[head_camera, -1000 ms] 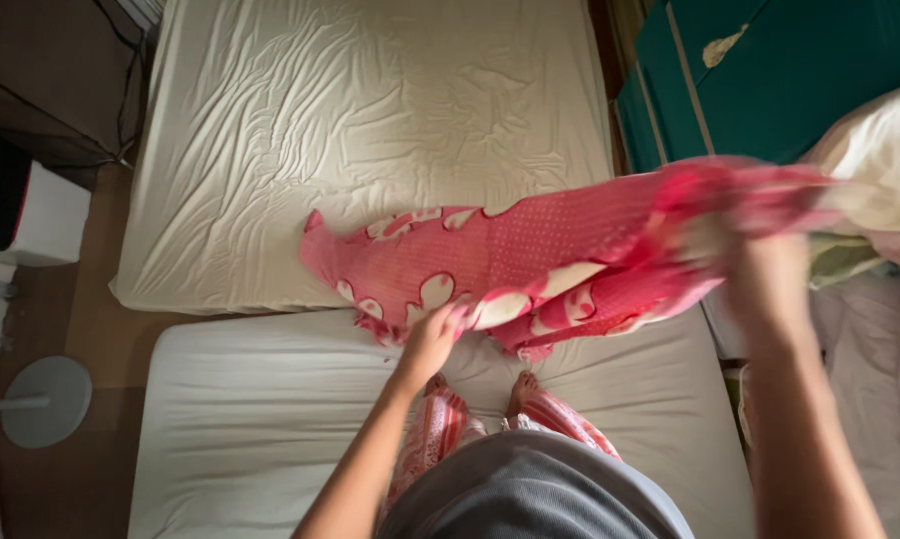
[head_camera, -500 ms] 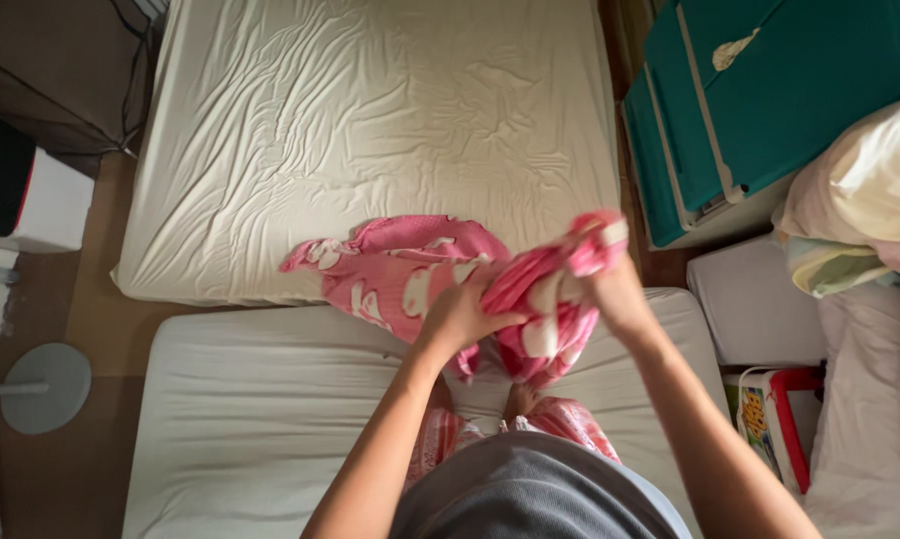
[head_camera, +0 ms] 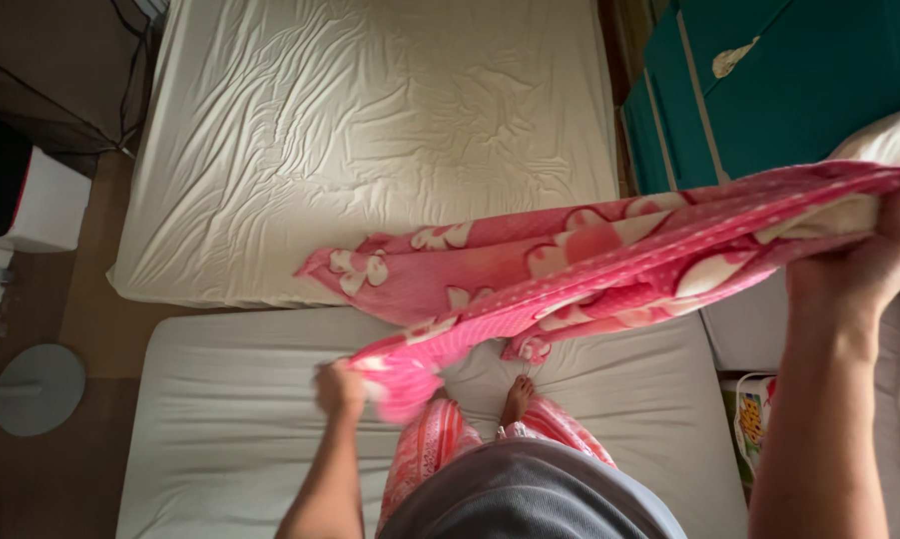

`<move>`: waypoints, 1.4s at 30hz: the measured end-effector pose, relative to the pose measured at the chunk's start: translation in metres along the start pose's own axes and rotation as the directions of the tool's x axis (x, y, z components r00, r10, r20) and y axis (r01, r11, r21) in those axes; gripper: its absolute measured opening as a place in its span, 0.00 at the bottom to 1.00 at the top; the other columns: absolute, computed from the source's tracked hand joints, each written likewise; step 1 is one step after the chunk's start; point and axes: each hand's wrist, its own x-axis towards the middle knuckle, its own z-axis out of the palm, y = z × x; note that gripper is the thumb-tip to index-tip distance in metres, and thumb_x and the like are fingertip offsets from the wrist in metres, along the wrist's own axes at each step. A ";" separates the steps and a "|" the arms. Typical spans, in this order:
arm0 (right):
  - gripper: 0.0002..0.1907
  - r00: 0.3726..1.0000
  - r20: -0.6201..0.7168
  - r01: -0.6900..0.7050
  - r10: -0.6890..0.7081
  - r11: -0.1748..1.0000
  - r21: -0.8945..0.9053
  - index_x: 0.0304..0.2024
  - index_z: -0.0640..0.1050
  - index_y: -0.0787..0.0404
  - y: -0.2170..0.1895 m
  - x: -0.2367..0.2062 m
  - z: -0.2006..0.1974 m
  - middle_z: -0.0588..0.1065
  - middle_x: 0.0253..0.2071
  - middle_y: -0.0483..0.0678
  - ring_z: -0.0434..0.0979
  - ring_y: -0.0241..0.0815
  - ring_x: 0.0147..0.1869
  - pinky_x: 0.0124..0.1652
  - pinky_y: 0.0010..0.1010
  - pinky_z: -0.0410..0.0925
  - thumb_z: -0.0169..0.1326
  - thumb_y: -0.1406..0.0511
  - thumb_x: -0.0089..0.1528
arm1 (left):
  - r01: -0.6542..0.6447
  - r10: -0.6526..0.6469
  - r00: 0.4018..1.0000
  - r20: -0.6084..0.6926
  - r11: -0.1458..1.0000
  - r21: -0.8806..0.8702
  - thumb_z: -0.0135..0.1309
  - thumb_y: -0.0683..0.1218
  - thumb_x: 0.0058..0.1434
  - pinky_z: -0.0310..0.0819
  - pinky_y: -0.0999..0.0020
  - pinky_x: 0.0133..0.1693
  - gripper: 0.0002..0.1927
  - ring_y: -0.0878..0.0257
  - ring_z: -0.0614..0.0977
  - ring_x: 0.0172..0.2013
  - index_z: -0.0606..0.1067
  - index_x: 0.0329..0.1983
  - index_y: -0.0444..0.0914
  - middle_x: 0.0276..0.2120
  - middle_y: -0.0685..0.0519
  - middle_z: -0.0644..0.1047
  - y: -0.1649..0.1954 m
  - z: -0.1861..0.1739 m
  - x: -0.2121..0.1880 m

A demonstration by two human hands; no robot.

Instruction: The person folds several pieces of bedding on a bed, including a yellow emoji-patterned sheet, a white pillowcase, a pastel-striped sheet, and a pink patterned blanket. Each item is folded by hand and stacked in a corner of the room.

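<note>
- Standing on the nearer of two white mattresses, person seen from above; both hands spread wide apart, each clamped on one pink blanket (head_camera: pixel 590 269).
- Left hand (head_camera: pixel 342 387), lower centre-left of the frame, fist closed round a bunched end of the blanket, held low over the near mattress (head_camera: pixel 220 439).
- Right hand (head_camera: pixel 859 269), right edge of the frame, raised high, fingers pinched over the other end.
- Blanket: one, pink with pale flower and dot pattern, stretched in a slanting band from lower centre to upper right, hanging in the air; a loose corner at mid-frame overlaps the edge of the far mattress (head_camera: pixel 370 140).
- Mattresses: two, both in creased white sheets, lying one above the other in the frame with a narrow gap between.
- One bare foot (head_camera: pixel 518 397) visible on the near mattress; pink striped trousers (head_camera: pixel 440 449) and a grey top (head_camera: pixel 530 499) below it.
- Upper right: teal panels (head_camera: pixel 799 70), one with a small pale torn patch.
- Lower right: one bright printed bag or package (head_camera: pixel 754 424), partly hidden; contents cannot be told.
- Left edge: one grey round base on a stem (head_camera: pixel 35 389), one white box-like thing (head_camera: pixel 50 200).
</note>
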 end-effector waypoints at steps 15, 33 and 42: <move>0.25 0.713 -0.134 0.032 0.689 -0.223 -0.974 0.57 0.76 0.57 0.072 -0.041 0.023 0.81 0.46 0.52 0.79 0.47 0.49 0.50 0.40 0.75 0.59 0.58 0.58 | -0.111 0.484 0.791 -0.373 -0.486 -0.867 0.43 0.34 0.56 0.73 0.63 0.57 0.22 0.59 0.80 0.49 0.73 0.55 0.32 0.46 0.49 0.78 0.110 -0.160 0.045; 0.33 0.565 0.013 -0.118 0.825 0.096 -0.988 0.40 0.85 0.67 0.150 -0.117 0.069 0.78 0.25 0.44 0.72 0.32 0.29 0.31 0.29 0.69 0.44 0.45 0.67 | 0.673 0.822 0.415 0.390 0.011 -0.740 0.54 0.48 0.66 0.80 0.68 0.41 0.14 0.65 0.82 0.39 0.74 0.51 0.37 0.40 0.53 0.80 0.189 -0.065 -0.114; 0.29 0.642 -0.044 -0.054 0.766 -0.012 -0.998 0.40 0.83 0.67 0.168 -0.117 0.059 0.78 0.24 0.46 0.72 0.31 0.29 0.31 0.30 0.70 0.47 0.48 0.67 | 0.135 0.887 0.445 0.120 0.066 -0.989 0.54 0.49 0.72 0.75 0.72 0.45 0.10 0.71 0.78 0.42 0.74 0.49 0.39 0.41 0.57 0.76 0.178 -0.104 -0.134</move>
